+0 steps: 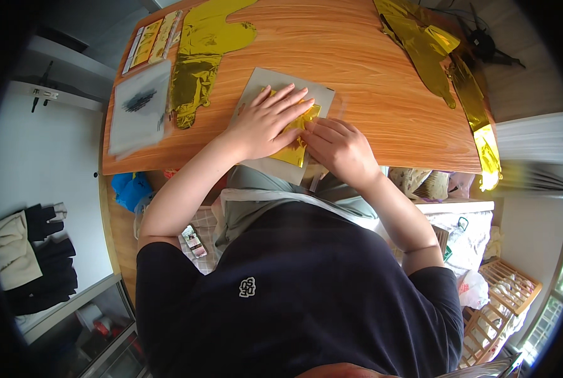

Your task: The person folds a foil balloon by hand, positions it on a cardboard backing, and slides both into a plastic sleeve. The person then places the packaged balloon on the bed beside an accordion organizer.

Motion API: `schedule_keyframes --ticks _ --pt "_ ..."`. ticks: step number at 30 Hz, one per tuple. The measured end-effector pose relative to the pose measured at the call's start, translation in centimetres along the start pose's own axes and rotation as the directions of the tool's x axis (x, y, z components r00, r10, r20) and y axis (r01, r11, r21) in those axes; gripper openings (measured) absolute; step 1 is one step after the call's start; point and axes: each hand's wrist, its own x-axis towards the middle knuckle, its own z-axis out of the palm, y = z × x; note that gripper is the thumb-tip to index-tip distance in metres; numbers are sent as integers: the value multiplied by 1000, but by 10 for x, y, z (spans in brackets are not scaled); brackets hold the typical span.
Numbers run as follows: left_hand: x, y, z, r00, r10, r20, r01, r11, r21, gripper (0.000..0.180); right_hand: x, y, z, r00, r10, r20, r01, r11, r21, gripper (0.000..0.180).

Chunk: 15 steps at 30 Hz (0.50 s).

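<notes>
A folded piece of shiny gold foil (292,154) lies on a grey board (250,85) at the near edge of the wooden table. My left hand (270,123) rests flat across the foil, its fingers stretched out and slightly spread. At the foil's right edge, my right hand (339,146) has its fingers bent and pinched together against the foil, close to the left thumb. Much of the foil's upper part is hidden beneath the left hand.
A flat gold foil balloon (196,47) lies at the table's far left, beside a clear plastic bag (139,107) and a printed packet (152,41). More gold foil (417,53) spreads at the right, hanging over the table edge (480,165). A phone (194,241) lies below.
</notes>
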Motion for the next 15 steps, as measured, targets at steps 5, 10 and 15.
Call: schedule_keyframes --ticks 5,10,15 --pt "-6 -1 1 994 -9 -105 14 999 46 64 -2 -15 -11 986 114 121 -134 976 172 40" --pt "-2 2 -5 992 5 -123 23 975 220 65 -13 -23 -10 968 162 190 -192 969 154 56" --pt "8 8 -6 997 -72 -40 74 996 53 65 -20 -24 -16 962 156 222 -161 987 5 63"
